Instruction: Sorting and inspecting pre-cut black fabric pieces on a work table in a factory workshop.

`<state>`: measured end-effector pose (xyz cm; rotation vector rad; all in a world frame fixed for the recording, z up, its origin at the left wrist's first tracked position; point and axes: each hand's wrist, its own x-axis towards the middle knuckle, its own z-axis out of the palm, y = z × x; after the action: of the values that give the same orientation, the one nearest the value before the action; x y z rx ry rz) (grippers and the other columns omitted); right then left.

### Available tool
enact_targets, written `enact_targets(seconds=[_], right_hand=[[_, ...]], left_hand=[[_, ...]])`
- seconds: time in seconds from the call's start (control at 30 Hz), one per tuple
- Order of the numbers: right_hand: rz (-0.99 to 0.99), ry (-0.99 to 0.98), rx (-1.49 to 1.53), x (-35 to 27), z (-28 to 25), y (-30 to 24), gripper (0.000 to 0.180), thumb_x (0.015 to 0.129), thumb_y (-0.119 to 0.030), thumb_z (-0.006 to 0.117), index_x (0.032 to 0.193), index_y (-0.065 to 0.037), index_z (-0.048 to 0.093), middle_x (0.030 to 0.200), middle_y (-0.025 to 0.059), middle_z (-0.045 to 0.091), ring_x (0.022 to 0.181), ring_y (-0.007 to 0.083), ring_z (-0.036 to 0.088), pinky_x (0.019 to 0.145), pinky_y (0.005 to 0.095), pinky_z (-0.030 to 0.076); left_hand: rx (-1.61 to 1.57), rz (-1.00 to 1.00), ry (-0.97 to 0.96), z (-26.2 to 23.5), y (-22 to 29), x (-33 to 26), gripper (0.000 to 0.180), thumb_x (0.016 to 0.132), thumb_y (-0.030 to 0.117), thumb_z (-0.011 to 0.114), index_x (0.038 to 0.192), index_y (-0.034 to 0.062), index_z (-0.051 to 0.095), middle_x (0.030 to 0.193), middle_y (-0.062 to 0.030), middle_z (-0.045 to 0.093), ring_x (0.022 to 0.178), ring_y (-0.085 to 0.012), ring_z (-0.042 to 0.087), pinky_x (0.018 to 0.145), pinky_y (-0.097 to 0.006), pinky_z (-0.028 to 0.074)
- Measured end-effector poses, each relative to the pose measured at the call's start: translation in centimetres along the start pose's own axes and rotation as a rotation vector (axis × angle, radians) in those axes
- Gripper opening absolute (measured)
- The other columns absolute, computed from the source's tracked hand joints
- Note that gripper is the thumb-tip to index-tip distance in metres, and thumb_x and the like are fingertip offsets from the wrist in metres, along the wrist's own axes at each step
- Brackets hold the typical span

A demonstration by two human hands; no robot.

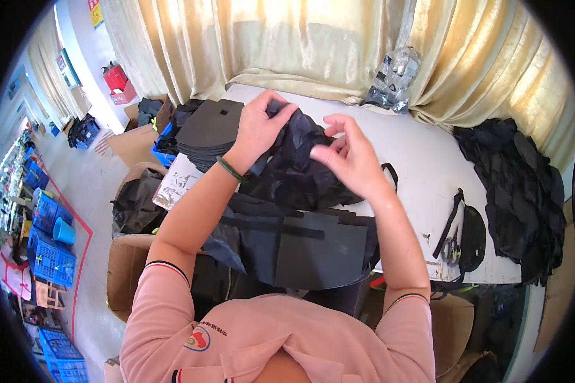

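Observation:
Black thin fabric (pixel 300 163), bunched up on the white table, lies between my hands. My left hand (pixel 257 124) is closed on its upper edge, thumb pressed against the fingers. My right hand (pixel 350 156) hovers by the fabric's right side, thumb and bent fingers apart, with nothing visible in them. Nearer to me, a dark fabric piece with a flat grey panel (pixel 322 252) hangs over the table's front edge. Its join to the bunched fabric cannot be made out.
A stack of dark grey panels (pixel 207 137) stands left of my left hand. Scissors (pixel 451 252) and a small black pouch (pixel 473 239) lie at right, before a heap of black fabric (pixel 521 191). Cardboard boxes (pixel 126 274) flank the table. A clear plastic bag (pixel 395 76) sits by the curtain.

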<state>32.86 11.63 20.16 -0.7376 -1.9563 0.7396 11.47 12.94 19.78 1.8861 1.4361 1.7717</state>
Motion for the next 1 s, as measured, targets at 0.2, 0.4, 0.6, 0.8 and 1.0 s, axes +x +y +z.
enact_targets(seconds=[0.2, 0.4, 0.6, 0.8, 1.0], right_hand=[[-0.199, 0.205, -0.404, -2.5, 4.6, -0.9, 0.091, 0.065, -0.024, 0.089, 0.139, -0.010, 0.039, 0.124, 0.0165, 0.051, 0.101, 0.0316, 0.060, 0.085, 0.0398, 0.051], [-0.016, 0.225, -0.237, -0.4, 3.2, 3.4, 0.045, 0.085, 0.005, 0.065, 0.126, -0.009, 0.050, 0.090, 0.0097, 0.065, 0.082, 0.0237, 0.066, 0.077, 0.0321, 0.053], [0.121, -0.092, 0.134, 1.2, -0.7, 2.8, 0.038, 0.089, 0.010, 0.056, 0.123, -0.006, 0.053, 0.091, 0.0066, 0.066, 0.088, 0.0115, 0.061, 0.081, 0.0226, 0.047], [0.115, -0.210, 0.492, 1.5, 1.5, 1.3, 0.033, 0.089, 0.003, 0.062, 0.120, -0.003, 0.054, 0.098, 0.0107, 0.065, 0.087, 0.0174, 0.062, 0.079, 0.0316, 0.051], [-0.261, 0.118, -0.299, -3.6, 2.4, -5.4, 0.081, 0.064, -0.031, 0.088, 0.132, -0.010, 0.049, 0.120, 0.0126, 0.055, 0.104, 0.0323, 0.057, 0.091, 0.0423, 0.045]], left_hand=[[-0.059, -0.075, 0.066, -0.3, 1.0, -0.5, 0.020, 0.085, 0.016, 0.076, 0.081, 0.0029, 0.062, 0.065, -0.0006, 0.060, 0.061, -0.0058, 0.050, 0.056, -0.026, 0.043], [-0.324, -0.181, -0.017, -2.6, 0.9, -1.3, 0.020, 0.086, 0.016, 0.076, 0.080, 0.0046, 0.061, 0.069, 0.0014, 0.059, 0.063, -0.0065, 0.050, 0.060, -0.024, 0.043], [0.447, 0.226, -0.230, -5.5, 2.7, -3.4, 0.058, 0.071, 0.039, 0.083, 0.117, 0.0121, 0.058, 0.119, -0.0150, 0.058, 0.116, -0.0369, 0.054, 0.098, -0.053, 0.040], [0.504, 0.633, -0.389, -1.5, 3.2, -6.2, 0.056, 0.063, 0.015, 0.084, 0.114, 0.0150, 0.060, 0.134, -0.0098, 0.050, 0.129, -0.0333, 0.046, 0.113, -0.060, 0.024], [0.215, 0.426, -0.136, -1.8, 2.1, -5.0, 0.023, 0.069, 0.001, 0.068, 0.087, 0.0080, 0.055, 0.079, -0.0071, 0.060, 0.077, -0.0309, 0.060, 0.074, -0.040, 0.045]])
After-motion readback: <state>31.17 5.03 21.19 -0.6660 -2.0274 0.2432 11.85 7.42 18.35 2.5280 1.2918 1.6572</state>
